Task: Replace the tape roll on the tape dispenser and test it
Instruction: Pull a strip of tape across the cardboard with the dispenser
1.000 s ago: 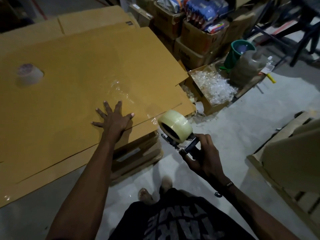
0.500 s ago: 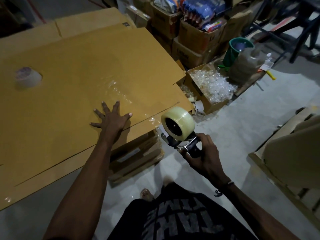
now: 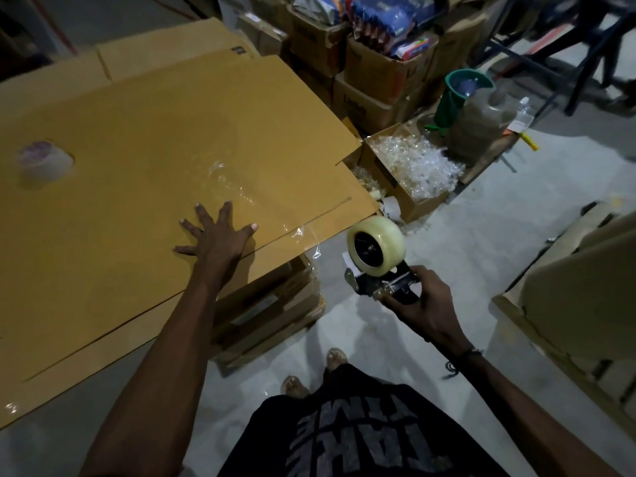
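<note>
Dispenser (image 3: 382, 285) now lifted clear of cardboard (image 3: 137, 187), gripped in right hand (image 3: 425, 304). Left hand (image 3: 215, 235) splayed flat, pressing sheet (holding nothing). Clear strip (image 3: 241, 197) laid; test likely done.

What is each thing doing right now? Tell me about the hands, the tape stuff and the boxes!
Left hand: flat, fingers spread, pressing on the cardboard sheet.
Right hand: gripping the tape dispenser's handle.
Tape dispenser: held off the cardboard, loaded.
Tape roll: mounted on the dispenser.
Clear tape strip: stuck along the cardboard sheet.
Other roll: lying on the cardboard, apart.
Box of clear plastic pieces: open.
</note>
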A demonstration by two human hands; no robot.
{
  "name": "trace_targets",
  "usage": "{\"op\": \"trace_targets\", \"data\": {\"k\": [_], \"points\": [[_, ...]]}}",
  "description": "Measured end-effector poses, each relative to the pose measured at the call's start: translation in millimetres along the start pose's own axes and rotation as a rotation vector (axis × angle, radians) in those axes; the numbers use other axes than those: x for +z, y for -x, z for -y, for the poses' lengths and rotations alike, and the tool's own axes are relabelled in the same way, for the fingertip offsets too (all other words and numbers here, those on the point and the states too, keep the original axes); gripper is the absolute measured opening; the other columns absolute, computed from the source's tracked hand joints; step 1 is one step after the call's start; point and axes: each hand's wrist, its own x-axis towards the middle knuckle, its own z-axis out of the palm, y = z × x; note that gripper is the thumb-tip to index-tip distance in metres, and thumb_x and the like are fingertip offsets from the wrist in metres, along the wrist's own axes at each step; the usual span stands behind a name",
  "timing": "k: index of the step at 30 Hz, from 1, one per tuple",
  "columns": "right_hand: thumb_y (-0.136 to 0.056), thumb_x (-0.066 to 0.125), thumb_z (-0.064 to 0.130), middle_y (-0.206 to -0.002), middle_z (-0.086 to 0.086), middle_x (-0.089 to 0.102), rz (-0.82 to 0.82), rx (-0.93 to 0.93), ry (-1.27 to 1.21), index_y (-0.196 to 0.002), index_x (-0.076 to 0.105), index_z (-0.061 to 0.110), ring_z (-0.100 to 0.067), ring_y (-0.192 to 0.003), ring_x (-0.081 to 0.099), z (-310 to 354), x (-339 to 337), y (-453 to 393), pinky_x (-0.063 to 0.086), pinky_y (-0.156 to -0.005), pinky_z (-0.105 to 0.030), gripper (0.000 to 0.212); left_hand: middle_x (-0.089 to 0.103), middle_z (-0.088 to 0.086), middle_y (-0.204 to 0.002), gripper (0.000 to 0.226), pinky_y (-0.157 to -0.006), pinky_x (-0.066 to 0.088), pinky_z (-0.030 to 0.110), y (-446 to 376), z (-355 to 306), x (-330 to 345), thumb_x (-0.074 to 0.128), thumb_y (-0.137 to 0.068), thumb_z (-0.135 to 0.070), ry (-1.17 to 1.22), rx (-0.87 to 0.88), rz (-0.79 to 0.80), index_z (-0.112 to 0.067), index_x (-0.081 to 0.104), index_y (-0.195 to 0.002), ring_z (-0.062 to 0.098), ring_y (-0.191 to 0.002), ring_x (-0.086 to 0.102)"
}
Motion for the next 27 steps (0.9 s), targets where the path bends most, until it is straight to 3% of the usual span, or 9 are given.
{"op": "trace_targets", "data": {"k": [5, 11, 16, 19, 23, 27], "points": [[-0.07, 0.092, 0.055, -0.102, -0.001, 0.069, -0.039, -0.024, -0.009, -0.118, 0.065, 0.014, -0.017, -0.097, 0.062, 21, -16, -10, 0.047, -0.078, -0.029, 0.068, -0.02, 0.009, -0.174, 0.091, -0.108, -0.004, 0.088, 0, 3, -2, 0.047, -0.089, -0.083, -0.008, 0.006, 0.0, -0.048, 0.008, -0.164, 0.052, -0.155, -0.02], [-0.074, 0.082, 0.065, -0.109, 0.006, 0.068, -0.047, -0.016, -0.168, -0.121, 0.062, 0.022, -0.014, -0.103, 0.064, 47, -28, -29, 0.06, -0.08, -0.044, 0.067, -0.015, 0.008, -0.175, 0.092, -0.109, 0.0, 0.088, 2, 1, -6, 0.05, -0.088, -0.082, -0.007, 0.004, -0.009, -0.047, 0.012, -0.164, 0.052, -0.156, -0.015], [-0.077, 0.087, 0.053, -0.121, 0.005, 0.065, -0.013, -0.08, -0.21, -0.129, 0.058, 0.024, -0.013, -0.113, 0.059, 74, -29, -53, 0.055, -0.083, -0.029, 0.066, -0.009, 0.007, -0.176, 0.09, -0.111, 0.006, 0.086, 3, 2, -11, 0.054, -0.089, -0.079, 0.013, 0.009, -0.016, -0.046, 0.017, -0.164, 0.05, -0.158, -0.009], [-0.079, 0.086, 0.054, -0.124, 0.006, 0.065, 0.021, -0.159, -0.219, -0.131, 0.059, 0.024, -0.013, -0.116, 0.059, 90, -27, -74, 0.055, -0.09, -0.035, 0.066, -0.004, 0.004, -0.177, 0.084, -0.113, 0.007, 0.084, 5, 5, -15, 0.054, -0.092, -0.074, 0.066, 0.016, -0.022, -0.045, 0.021, -0.163, 0.047, -0.159, -0.005], [-0.08, 0.082, 0.062, -0.127, 0.0, 0.063, 0.059, -0.282, -0.171, -0.137, 0.057, 0.023, -0.018, -0.117, 0.059, 119, -14, -116, 0.058, -0.089, -0.043, 0.074, 0.004, 0.004, -0.177, 0.082, -0.119, 0.013, 0.077, 0, 21, -22, 0.052, -0.095, -0.071, 0.223, 0.035, -0.068, -0.041, 0.021, -0.164, 0.039, -0.161, 0.007], [-0.08, 0.082, 0.059, -0.128, -0.006, 0.059, 0.061, -0.41, -0.092, -0.143, 0.054, 0.02, -0.018, -0.11, 0.058, 160, 6, -157, 0.05, -0.079, -0.032, 0.079, 0.017, 0.008, -0.174, 0.077, -0.124, 0.028, 0.057, -1, 41, -33, 0.056, -0.1, -0.06, 0.392, 0.053, -0.189, -0.03, 0.026, -0.164, 0.033, -0.158, 0.023]]}}
